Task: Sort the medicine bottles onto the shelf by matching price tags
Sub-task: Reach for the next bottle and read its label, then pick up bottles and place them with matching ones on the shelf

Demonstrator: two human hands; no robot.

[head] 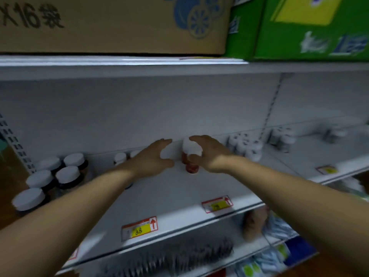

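Price tag marked 88 [139, 228] is sitting up front on the shelf [175, 196], and further back the right hand [211, 154] is gripping the upright red medicine bottle [192, 166] by its white cap, with the left hand [153, 158] hovering wide open just left of it.

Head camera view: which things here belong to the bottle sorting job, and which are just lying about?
Job: red medicine bottle with a white cap, held by the right hand; left hand beside it; dark white-capped jars; small white bottles; yellow-and-red price tags; white metal shelf.
Lying about: brown cardboard box; green cartons; dark bristly items below.
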